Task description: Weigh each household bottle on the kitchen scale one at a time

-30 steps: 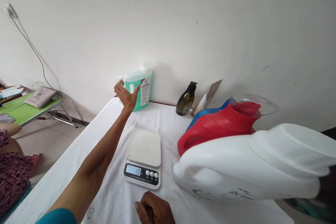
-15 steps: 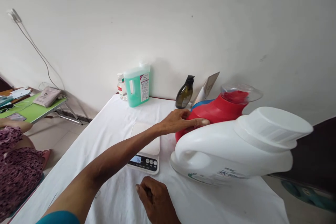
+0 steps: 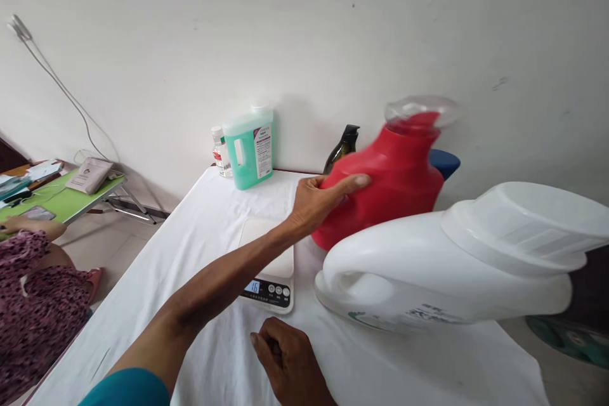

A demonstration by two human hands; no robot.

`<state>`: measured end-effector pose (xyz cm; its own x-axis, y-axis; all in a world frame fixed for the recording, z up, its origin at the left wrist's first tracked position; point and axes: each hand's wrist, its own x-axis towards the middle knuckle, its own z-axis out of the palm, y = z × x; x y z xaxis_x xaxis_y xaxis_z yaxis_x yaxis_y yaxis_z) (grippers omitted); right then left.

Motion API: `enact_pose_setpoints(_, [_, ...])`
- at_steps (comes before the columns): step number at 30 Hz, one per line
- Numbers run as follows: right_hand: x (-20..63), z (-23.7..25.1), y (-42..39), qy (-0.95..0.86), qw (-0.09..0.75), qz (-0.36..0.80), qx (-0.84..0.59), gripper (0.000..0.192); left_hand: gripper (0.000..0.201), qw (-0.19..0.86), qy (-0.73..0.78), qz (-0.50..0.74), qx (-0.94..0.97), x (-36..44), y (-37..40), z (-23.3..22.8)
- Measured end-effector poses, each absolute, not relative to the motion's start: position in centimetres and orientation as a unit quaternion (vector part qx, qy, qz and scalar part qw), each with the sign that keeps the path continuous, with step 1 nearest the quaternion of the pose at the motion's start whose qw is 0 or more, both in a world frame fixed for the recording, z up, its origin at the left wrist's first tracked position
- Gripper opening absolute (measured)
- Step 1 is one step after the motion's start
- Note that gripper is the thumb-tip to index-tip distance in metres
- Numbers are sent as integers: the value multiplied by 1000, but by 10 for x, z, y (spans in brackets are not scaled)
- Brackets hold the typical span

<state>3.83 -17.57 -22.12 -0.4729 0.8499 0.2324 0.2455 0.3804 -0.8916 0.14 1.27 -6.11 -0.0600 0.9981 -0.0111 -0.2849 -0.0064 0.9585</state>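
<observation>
Just raised the red bottle [image 3: 386,187], now handled by the gripping left hand [image 3: 318,202], beyond the fisted right hand [image 3: 291,355].

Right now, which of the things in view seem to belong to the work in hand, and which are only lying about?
Likely in use:
red bottle, held by the left hand
scale, switched on

Apparently lying about, untouched:
white bottle
green jug
pump bottle
pouch on the side table

On the white-covered table [image 3: 204,222] before me stand a scale [image 3: 280,260] mid-table, a white jug [image 3: 404,254] right, a green jug [image 3: 245,165] and small bottle [image 3: 220,153] far left.
</observation>
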Motion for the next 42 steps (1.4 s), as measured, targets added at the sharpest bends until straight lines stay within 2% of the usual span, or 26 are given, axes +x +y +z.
enact_pose_setpoints(7, [39, -203, -174, -732, 350, 446, -377, 40, 71, 433, 403, 655, 471, -67, -6, -33])
enact_pose_setpoints(14, [39, -201, -174, -728, 349, 450, -383, 42, 77, 372, 443, 689, 436, -137, -43, -42])
enact_pose_setpoints(27, [39, -200, -174, -730, 342, 446, -388, 44, 81, 401, 444, 662, 452, -162, -66, -65])
enact_pose_setpoints(42, [41, -200, -174, -728, 335, 452, -392, 41, 74, 430, 462, 617, 471, -167, -50, -73])
